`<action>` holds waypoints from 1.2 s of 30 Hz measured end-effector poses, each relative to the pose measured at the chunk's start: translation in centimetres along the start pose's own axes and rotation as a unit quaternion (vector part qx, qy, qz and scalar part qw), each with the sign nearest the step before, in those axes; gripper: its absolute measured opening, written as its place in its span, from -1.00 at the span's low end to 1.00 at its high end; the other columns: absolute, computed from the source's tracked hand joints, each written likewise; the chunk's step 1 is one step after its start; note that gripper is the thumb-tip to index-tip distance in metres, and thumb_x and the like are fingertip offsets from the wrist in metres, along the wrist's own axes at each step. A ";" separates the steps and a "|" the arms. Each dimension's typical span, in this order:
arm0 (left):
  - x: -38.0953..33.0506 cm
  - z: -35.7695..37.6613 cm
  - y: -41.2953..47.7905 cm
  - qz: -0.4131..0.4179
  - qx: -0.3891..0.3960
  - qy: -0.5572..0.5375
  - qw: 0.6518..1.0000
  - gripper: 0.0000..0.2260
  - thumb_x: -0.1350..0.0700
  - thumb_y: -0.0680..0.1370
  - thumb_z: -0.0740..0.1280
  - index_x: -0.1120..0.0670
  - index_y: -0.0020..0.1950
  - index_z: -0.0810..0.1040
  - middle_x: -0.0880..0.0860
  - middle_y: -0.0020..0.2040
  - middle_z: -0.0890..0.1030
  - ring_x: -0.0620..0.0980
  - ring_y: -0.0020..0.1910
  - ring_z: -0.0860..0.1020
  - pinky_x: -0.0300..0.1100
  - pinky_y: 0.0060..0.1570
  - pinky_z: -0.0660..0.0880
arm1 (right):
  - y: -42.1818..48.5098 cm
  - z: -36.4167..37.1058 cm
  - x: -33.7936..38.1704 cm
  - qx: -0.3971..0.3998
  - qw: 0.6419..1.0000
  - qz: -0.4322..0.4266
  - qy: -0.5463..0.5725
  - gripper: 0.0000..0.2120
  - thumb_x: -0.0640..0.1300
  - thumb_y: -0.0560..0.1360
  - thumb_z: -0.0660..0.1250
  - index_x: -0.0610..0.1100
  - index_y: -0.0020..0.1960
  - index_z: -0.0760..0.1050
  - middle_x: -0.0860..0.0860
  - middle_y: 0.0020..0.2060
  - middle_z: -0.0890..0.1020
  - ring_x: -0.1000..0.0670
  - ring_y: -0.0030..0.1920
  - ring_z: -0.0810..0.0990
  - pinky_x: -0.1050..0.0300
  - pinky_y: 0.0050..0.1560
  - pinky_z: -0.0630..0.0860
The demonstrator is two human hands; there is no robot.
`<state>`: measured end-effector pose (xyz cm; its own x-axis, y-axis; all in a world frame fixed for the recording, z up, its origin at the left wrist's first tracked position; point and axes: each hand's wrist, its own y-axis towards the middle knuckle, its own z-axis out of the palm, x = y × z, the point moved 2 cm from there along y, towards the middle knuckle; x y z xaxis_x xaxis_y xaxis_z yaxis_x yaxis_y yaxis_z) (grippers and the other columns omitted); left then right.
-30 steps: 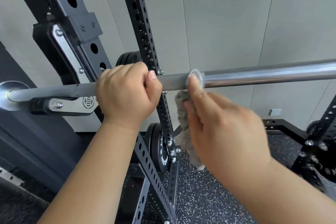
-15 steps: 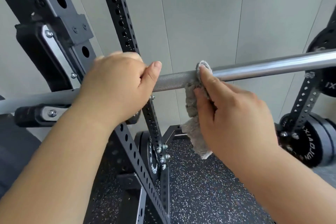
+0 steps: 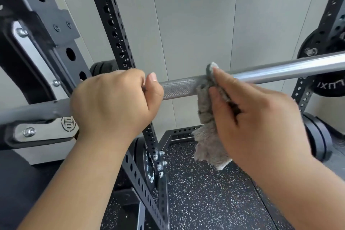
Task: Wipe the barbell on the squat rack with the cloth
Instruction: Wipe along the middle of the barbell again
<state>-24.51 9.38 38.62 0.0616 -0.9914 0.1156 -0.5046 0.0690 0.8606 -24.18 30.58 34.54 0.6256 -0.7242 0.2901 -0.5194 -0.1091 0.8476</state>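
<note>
Head-camera view of a steel barbell [image 3: 179, 87], knurled grey at centre and polished toward the right, lying across the black squat rack [image 3: 112, 24], as the left hand [image 3: 112, 101] clenches around it and the right hand [image 3: 257, 117] pinches a fluffy grey cloth [image 3: 207, 117] draped over the shaft.

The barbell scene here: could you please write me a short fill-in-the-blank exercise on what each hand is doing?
1. The left hand grips the ____ with nothing in between.
2. The right hand presses a grey ____ against the barbell.
3. The loose end of the cloth hangs ____ the bar.
4. The stretch of bar between the two hands looks ____, not smooth.

Missing words: barbell; cloth; below; rough
</note>
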 end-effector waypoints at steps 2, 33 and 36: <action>-0.1 0.0 -0.1 0.005 -0.023 0.003 1.000 -0.62 -0.06 0.61 0.07 0.02 -0.38 0.25 -0.10 -0.48 0.11 0.05 -0.52 0.16 -0.23 -0.36 0.08 | 0.1 -0.3 0.2 0.000 1.000 0.000 -0.008 -0.65 -0.01 0.67 0.27 -0.05 0.41 0.57 0.09 -0.39 0.59 -0.01 -0.55 0.45 0.16 -0.55 0.44; 1.4 -1.1 1.1 0.020 0.053 -0.099 0.993 -0.59 -0.31 0.57 0.10 -0.06 -0.20 0.52 -0.09 -0.16 0.51 0.04 -0.25 0.49 -0.12 -0.30 0.35 | 0.2 0.2 1.6 0.040 0.996 -0.058 -0.052 -0.63 0.00 0.66 0.24 -0.11 0.38 0.60 0.05 -0.44 0.56 -0.07 -0.58 0.41 0.16 -0.58 0.41; 2.2 -0.5 1.4 0.037 0.098 -0.057 0.993 -0.42 -0.37 0.57 -0.10 -0.03 -0.33 0.46 -0.06 -0.23 0.55 0.06 -0.31 0.49 -0.13 -0.30 0.33 | 1.2 -0.8 0.2 0.018 0.998 -0.029 -0.044 -0.67 -0.01 0.66 0.27 -0.09 0.34 0.63 0.06 -0.47 0.53 -0.05 -0.58 0.40 0.14 -0.55 0.45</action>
<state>-24.62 7.39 40.35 -0.0734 -0.9915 0.1078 -0.6625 0.1293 0.7378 -24.17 30.85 35.97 0.6026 -0.7727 0.1993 -0.5055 -0.1764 0.8446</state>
